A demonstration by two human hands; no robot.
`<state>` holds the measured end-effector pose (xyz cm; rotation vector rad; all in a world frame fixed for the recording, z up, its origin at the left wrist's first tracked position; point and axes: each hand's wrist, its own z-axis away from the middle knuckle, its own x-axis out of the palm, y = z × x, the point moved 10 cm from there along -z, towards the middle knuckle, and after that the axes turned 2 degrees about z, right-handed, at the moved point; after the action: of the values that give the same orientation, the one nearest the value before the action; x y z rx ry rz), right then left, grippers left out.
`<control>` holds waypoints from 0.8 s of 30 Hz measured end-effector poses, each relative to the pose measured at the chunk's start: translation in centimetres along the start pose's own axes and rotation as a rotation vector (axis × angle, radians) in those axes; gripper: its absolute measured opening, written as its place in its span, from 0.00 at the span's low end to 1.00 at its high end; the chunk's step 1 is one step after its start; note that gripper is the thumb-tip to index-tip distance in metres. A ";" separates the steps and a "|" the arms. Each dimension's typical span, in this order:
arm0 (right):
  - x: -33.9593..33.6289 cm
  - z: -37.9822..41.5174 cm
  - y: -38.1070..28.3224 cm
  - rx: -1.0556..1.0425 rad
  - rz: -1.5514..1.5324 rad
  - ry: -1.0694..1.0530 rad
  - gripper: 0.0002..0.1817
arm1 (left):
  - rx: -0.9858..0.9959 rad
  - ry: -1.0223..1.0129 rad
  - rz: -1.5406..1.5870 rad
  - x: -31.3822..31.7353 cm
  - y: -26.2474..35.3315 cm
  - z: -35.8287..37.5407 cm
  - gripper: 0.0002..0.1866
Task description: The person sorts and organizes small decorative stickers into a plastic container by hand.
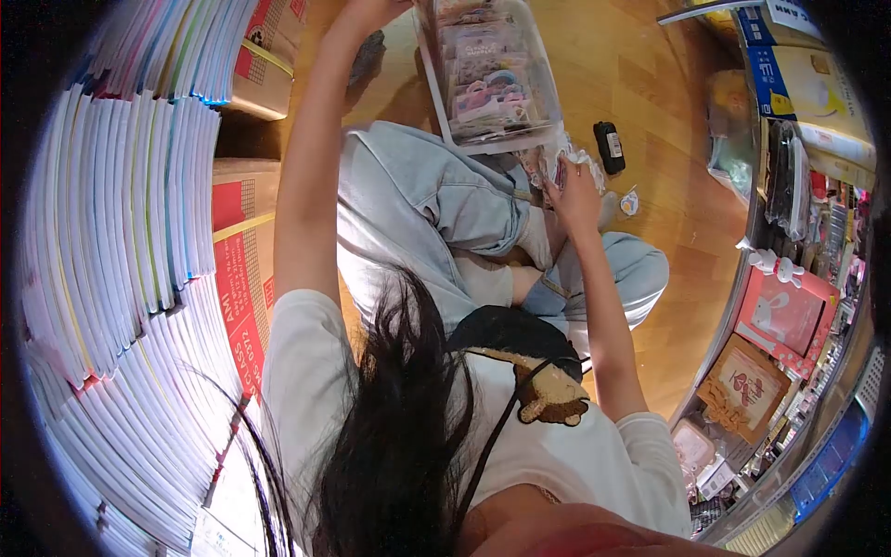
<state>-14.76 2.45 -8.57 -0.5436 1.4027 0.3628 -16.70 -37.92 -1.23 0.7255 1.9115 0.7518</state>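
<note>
A translucent plastic bin stands before my crossed legs, filled with small packets in clear wrapping. At its far left corner is my left hand, partly cut off by the top edge of the view, so its fingers are hard to make out. Just outside the bin's near right corner, my right hand has its fingers closed on a crinkled clear plastic packet. A black object with a white label lies on the floor to the right of that hand.
Tall stacks of thin books or notebooks rise at the left beside cardboard boxes. Shelves with a pink bunny box and a brown frame-like box line the right. A small tag lies on the wooden floor.
</note>
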 end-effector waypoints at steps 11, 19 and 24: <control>-4.4 -0.1 0.3 0.046 0.032 0.171 0.13 | -0.218 0.159 0.073 3.2 -5.2 2.1 0.16; -10.3 -1.5 1.8 0.230 -0.336 0.257 0.17 | -0.398 0.247 0.157 4.7 -8.5 3.4 0.24; -10.4 -4.8 1.3 0.236 -0.716 0.162 0.18 | -0.426 0.212 0.280 6.3 -10.7 3.1 0.21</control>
<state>-20.90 1.61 1.19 -0.8456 1.2853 -0.4236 -18.25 -39.45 -13.81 0.6675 1.7627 1.4088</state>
